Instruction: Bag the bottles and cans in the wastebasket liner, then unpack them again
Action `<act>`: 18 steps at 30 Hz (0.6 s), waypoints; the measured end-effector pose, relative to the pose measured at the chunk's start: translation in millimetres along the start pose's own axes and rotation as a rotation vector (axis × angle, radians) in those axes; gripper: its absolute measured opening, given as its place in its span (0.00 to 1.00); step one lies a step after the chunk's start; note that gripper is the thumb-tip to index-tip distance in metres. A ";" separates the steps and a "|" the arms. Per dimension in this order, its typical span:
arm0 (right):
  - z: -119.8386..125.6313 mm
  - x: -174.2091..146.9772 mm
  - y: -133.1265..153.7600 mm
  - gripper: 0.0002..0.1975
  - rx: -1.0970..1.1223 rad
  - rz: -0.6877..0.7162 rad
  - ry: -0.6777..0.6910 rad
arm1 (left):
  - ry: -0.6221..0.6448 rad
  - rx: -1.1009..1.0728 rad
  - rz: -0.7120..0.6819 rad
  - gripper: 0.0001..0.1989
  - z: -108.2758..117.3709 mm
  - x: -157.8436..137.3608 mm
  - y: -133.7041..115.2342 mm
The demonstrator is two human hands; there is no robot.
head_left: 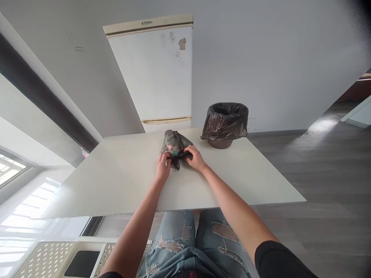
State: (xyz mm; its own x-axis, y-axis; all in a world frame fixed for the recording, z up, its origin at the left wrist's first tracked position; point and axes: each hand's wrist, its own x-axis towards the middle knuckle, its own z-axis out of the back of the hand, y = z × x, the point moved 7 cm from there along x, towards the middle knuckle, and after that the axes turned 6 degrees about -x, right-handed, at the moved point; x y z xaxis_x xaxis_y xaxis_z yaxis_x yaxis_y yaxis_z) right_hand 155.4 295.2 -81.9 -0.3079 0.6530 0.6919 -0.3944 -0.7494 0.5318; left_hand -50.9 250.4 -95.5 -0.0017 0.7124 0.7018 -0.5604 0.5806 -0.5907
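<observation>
A dark, see-through plastic garbage bag [171,139] rests on the white table, with something greenish and pinkish showing through it. My left hand [163,166] pinches the bag's near left side. On the right side, my right hand [196,157] grips another gathered part of the same bag. A crumpled tail of the bag hangs between both hands, toward me. Just what lies inside cannot be made out.
A brown trash can [220,143] lined with a dark bag stands at the table's back right. Behind the white table [121,181] is a white refrigerator [156,73] against a grey wall. A perforated cream-coloured piece of furniture [46,256] sits below left.
</observation>
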 end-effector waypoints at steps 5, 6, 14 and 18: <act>22.6 0.4 -17.3 0.09 -0.030 -0.131 -0.202 | -0.197 -0.081 0.151 0.03 17.3 -3.4 7.3; 26.8 -0.9 -22.2 0.08 -0.042 -0.166 -0.259 | -0.226 -0.100 0.173 0.03 19.7 -4.1 7.2; 36.4 -16.4 -63.1 0.08 -0.057 -0.446 -0.524 | -0.288 -0.099 0.193 0.09 27.5 -3.0 3.0; 42.7 -16.1 -52.2 0.15 -0.188 -0.384 -0.566 | -0.260 -0.092 0.169 0.11 28.0 -1.0 0.8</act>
State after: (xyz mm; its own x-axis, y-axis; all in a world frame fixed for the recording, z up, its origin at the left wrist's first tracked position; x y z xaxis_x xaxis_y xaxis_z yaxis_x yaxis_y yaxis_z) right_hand 217.9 319.1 -100.0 0.3605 0.6722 0.6466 -0.5429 -0.4125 0.7315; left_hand -74.5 239.1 -85.5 -0.3066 0.6843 0.6616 -0.4570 0.5039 -0.7330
